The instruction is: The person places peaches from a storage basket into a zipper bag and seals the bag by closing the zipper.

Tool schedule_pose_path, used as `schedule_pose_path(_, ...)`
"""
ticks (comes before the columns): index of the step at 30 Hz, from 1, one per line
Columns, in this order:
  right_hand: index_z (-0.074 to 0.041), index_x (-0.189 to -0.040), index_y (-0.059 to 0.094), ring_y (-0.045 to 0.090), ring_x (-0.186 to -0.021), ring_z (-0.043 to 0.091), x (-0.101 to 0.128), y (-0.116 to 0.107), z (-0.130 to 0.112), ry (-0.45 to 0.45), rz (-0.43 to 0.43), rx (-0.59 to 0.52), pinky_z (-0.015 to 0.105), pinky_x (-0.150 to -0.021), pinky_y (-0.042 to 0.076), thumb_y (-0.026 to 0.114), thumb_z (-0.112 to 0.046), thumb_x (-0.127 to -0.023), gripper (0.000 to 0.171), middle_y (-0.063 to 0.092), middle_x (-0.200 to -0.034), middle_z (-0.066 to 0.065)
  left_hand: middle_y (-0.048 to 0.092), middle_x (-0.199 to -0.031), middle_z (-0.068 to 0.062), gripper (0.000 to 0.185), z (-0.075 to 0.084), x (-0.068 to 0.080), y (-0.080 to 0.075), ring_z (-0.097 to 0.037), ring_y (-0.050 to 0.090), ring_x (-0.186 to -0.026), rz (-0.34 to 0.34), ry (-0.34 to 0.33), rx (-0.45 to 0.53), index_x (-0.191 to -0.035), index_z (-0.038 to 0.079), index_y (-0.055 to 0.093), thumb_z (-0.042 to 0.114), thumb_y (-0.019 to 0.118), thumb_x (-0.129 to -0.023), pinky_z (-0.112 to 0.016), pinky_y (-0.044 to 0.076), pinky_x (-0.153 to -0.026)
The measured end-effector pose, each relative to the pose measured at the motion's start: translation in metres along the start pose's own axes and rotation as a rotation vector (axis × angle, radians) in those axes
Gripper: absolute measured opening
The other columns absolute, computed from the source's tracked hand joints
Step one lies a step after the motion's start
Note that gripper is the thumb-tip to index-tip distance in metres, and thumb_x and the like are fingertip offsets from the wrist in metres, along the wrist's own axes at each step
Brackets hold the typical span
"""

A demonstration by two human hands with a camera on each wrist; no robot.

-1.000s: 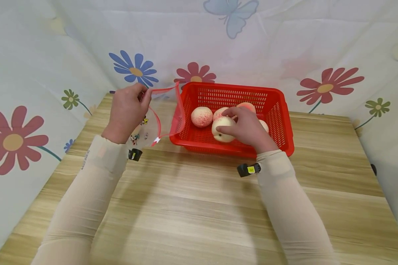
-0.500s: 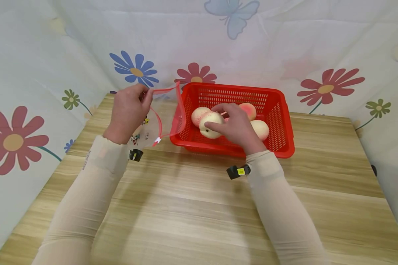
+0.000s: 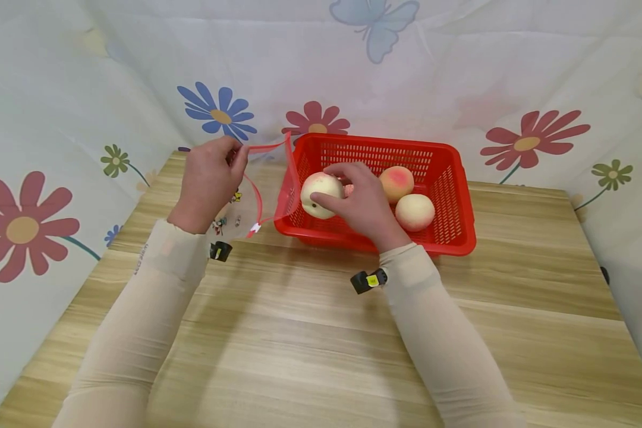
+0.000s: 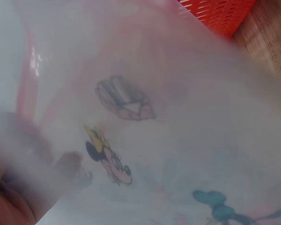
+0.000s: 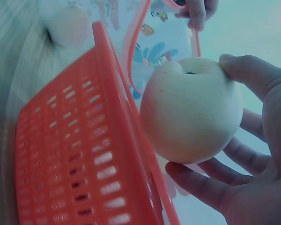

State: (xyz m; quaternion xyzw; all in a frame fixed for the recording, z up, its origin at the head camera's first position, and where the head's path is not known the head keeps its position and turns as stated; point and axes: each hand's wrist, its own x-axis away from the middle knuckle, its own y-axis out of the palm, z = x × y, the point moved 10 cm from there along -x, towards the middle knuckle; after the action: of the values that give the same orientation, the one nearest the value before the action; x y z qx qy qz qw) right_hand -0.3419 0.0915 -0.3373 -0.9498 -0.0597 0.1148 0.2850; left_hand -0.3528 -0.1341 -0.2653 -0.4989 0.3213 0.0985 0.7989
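My left hand (image 3: 211, 181) pinches the edge of a clear zip bag (image 3: 275, 184) with a red rim, a white slider and cartoon prints. The bag's mouth gapes toward the basket. In the right wrist view a pale round fruit (image 5: 68, 26) shows beyond the basket, blurred, by the bag. My right hand (image 3: 366, 202) grips a pale peach (image 3: 321, 195) between thumb and fingers, over the left end of the red basket (image 3: 374, 238). In the right wrist view this peach (image 5: 192, 110) is beside the basket's rim. A blushed peach (image 3: 397, 183) and a paler peach (image 3: 414, 212) lie in the basket.
The basket stands at the back of a wood-grain table (image 3: 321, 333), close to a flowered cloth backdrop (image 3: 433, 77). Part of another pink peach (image 3: 349, 190) shows behind my right hand. The basket's left wall lies between its peaches and the bag.
My right hand has carried the pale peach leftward across the basket toward the bag, uncovering the peaches on the right. My left hand and the bag have stayed nearly still.
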Motion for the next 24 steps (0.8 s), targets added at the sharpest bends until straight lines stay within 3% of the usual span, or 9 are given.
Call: schedule_pose_path(24,-0.024,-0.122,0.061,0.050,-0.111,0.010,-0.006,0.035,-0.026,-0.099,0.026,-0.042,0.028,-0.085,0.055,0.076,-0.044,-0.080,0.049,0.052,-0.124,-0.004,0.064,-0.073,-0.017,0.032,-0.001,0.001,0.003,-0.028,0.056,-0.061,-0.032,-0.034,0.008,-0.093,-0.005,0.068,0.023,0.053,-0.099,-0.035,0.045,-0.060)
